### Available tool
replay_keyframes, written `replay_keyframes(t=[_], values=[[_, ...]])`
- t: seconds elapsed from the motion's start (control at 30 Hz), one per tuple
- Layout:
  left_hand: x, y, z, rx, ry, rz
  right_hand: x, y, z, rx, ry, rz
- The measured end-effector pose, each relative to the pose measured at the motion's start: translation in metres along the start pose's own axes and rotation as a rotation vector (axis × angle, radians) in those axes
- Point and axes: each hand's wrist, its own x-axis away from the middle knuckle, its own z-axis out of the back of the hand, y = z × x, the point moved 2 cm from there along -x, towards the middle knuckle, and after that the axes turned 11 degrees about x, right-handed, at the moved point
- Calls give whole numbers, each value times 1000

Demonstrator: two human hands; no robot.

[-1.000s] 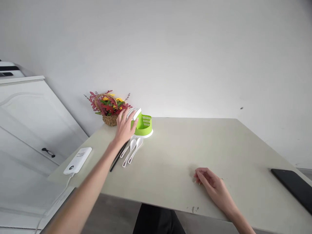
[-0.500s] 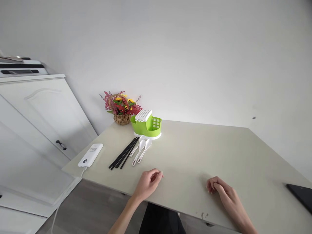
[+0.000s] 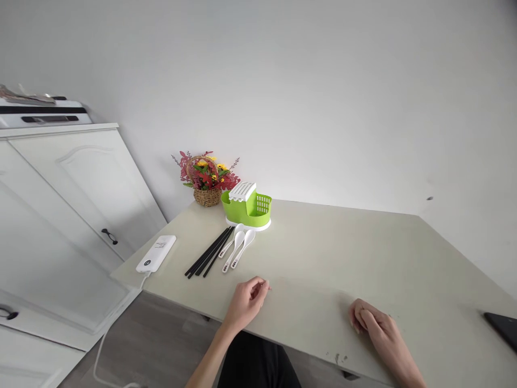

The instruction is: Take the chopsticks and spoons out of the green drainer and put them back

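My left hand rests on the table near its front edge, fingers curled in and thumb against them, with nothing visible in it. Farther right, my right hand lies on the tabletop in a loose fist, also holding nothing that shows. Beyond my left hand lie several white spoons, side by side with decorated handle ends toward me. Several black chopsticks lie slanted just left of them. Behind the spoons stands a green cutlery holder with a white slotted top and a white base.
A wicker basket of artificial flowers stands against the wall. On the table's left edge lies a white power bank with a cable hanging off. A dark flat device is at the far right. White cabinets stand on the left.
The view has shifted slightly, so most things sit a little farther right. My right hand's fingers look somewhat more curled; the items on the table stay in place.
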Motion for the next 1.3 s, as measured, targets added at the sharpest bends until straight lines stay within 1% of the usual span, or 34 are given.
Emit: replay_keyframes(t=[0.1, 0.23, 0.43, 0.6, 0.73, 0.87, 0.97, 1.1, 1.17, 1.3], values=[[-1, -2, 0, -9, 13, -9, -1, 10, -3, -17, -32, -12], [-1, -5, -1, -9, 10, -2, 2, 18, -6, -55, -50, -78], [0, -3, -1, -23, 21, 24, 7, 11, -5, -54, 9, -106], [3, 1, 3, -16, -4, 12, 7, 11, -4, -33, -10, -93], [12, -1, 14, -15, -2, 5, 7, 11, -3, -39, -10, -96], [21, -6, 39, -67, 22, 30, 8, 8, -3, -46, -10, -87], [26, -10, 66, -120, 91, 32, 9, 7, -3, -62, 3, -103], [34, -16, 99, -170, 229, 19, 9, 8, -3, -64, 21, -107], [38, -19, 110, -232, 349, -30, 9, 9, -3, -57, 12, -101], [43, -23, 123, -437, 648, -228, 9, 10, -4, -66, 20, -108]])
